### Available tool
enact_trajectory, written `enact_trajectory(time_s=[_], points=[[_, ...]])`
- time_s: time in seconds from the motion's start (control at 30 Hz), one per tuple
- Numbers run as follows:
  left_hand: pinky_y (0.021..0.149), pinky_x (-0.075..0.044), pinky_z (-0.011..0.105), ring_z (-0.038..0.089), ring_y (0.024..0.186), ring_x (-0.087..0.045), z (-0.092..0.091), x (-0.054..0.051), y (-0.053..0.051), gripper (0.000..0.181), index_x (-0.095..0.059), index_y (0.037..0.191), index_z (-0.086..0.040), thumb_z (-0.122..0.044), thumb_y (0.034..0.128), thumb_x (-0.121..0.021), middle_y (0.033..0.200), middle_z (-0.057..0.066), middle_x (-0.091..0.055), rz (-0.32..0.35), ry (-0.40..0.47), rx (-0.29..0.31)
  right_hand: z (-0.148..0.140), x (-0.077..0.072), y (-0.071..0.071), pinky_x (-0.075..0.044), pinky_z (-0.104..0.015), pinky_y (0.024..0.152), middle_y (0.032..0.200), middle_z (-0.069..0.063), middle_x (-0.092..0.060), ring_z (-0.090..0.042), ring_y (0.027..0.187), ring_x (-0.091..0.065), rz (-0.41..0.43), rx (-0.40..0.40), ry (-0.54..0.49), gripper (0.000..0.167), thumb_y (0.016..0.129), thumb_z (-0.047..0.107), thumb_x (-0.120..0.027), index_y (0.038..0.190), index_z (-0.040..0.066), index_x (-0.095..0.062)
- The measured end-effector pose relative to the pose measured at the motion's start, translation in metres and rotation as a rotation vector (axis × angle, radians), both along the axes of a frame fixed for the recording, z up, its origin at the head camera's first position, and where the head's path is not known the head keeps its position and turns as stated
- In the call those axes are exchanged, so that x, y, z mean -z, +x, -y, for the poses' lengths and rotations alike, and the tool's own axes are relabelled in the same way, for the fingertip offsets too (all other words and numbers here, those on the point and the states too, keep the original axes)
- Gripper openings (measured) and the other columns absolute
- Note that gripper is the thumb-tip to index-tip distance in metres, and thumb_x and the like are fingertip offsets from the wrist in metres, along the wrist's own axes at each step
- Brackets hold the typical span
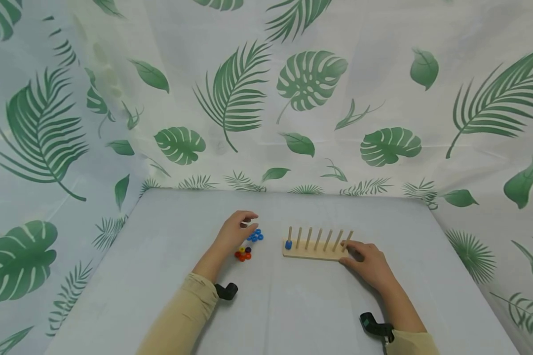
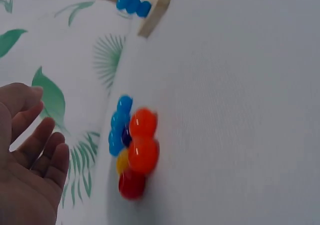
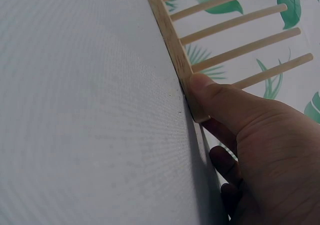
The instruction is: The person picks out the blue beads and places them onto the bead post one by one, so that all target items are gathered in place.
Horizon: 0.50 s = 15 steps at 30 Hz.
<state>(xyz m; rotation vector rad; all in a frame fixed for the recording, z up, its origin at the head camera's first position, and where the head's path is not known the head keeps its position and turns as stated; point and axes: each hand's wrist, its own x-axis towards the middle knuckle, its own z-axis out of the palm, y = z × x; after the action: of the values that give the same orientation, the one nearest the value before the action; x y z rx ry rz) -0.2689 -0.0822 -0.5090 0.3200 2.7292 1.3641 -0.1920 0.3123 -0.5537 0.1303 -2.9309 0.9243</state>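
Observation:
A wooden base [image 1: 315, 253] with several upright pegs stands on the table; blue beads [image 1: 288, 244] are stacked low on its leftmost peg, three of them [image 2: 133, 5] in the left wrist view. My right hand [image 1: 369, 264] grips the base's right end, thumb on the near edge [image 3: 201, 102]. My left hand [image 1: 234, 231] hovers by the loose blue beads [image 1: 258, 235], fingers relaxed and apart, nothing visible between them. Nearer the body lies a cluster of red, orange, yellow and dark beads [image 1: 242, 257]; in the left wrist view orange beads [image 2: 143, 155] stand in front of the blue ones.
A white-covered table [image 1: 293, 305] carries these things. Behind it and at both sides hangs a white cloth [image 1: 248, 167] with green leaf prints. Each wrist wears a black camera, left [image 1: 226, 291] and right [image 1: 375, 325].

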Motion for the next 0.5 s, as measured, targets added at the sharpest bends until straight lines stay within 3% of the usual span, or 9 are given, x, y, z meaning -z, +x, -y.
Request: enact_trajectory(time_s=[0.3,0.5], points=[[0.099,-0.050,0.042,0.021,0.114,-0.058,0.022,0.012,-0.004,0.031,-0.065,0.123,-0.019,-0.033,0.0947,-0.066,0.124,0.000,-0.062,0.060,-0.102,0.030,-0.002,0.000,0.000,-0.040,-0.063,0.098,0.134,-0.019,-0.059,-0.043,0.120,-0.051,0.009,-0.005,0.004,0.060,0.086,0.048,-0.072,0.134,0.013,-0.060],[0.098,-0.050,0.040,0.017,0.106,-0.059,0.027,0.018,-0.005,0.027,-0.067,0.118,-0.018,-0.031,0.0940,-0.067,0.113,0.000,-0.066,0.111,-0.148,0.057,0.000,-0.001,0.000,-0.040,-0.063,0.097,0.134,-0.019,-0.060,-0.042,0.119,-0.052,0.003,-0.006,0.006,0.060,0.086,0.049,-0.072,0.134,0.014,-0.060]])
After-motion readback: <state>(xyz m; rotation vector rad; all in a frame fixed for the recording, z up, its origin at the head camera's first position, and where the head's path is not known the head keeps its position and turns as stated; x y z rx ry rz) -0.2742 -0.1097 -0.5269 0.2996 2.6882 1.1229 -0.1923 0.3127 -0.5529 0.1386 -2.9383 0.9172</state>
